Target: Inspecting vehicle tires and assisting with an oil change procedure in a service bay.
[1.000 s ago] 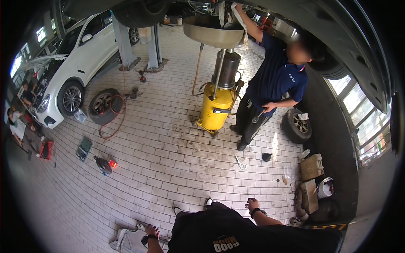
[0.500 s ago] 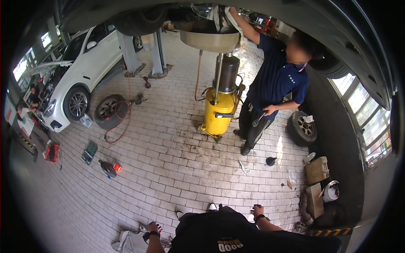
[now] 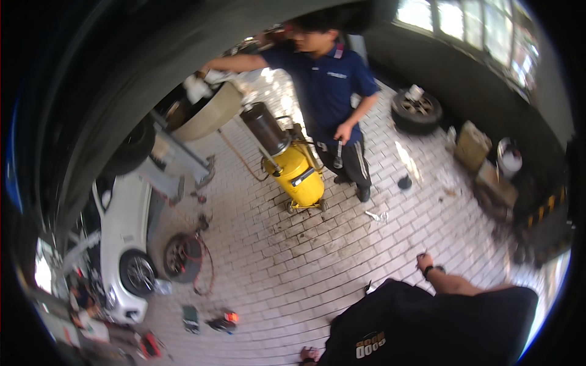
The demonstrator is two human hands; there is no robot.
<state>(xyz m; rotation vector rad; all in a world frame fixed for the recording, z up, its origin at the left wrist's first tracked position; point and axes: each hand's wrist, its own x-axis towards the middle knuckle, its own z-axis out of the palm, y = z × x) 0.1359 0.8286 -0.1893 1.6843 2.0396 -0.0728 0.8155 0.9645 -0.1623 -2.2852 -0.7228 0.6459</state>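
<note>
My right hand (image 3: 423,261) hangs over the paving at the lower right, a dark band round its wrist. Its fingers are loosely bent and apart, with nothing seen in them. At the bottom edge, my left hand (image 3: 309,354) is partly cut off and blurred; its fingers look loose, and no object shows there. A pair of silvery pliers or a similar tool (image 3: 377,216) lies on the floor beyond my right hand. Farther off, a co-worker (image 3: 336,91) in a navy shirt reaches into a raised drain pan (image 3: 210,113) with one hand and holds a ratchet-like tool (image 3: 339,155) in the other.
A yellow wheeled oil drainer (image 3: 296,180) stands beside the co-worker, under the raised car (image 3: 67,91). Wheels lie at the right (image 3: 417,111) and left (image 3: 182,257). By the right wall are a canister (image 3: 472,146) and white bucket (image 3: 508,157). A white car (image 3: 125,232) stands left.
My view has turned and tilted, so the drainer and co-worker sit farther left and the right wall shows more. My left hand has dropped toward the lower edge. The co-worker still reaches into the pan.
</note>
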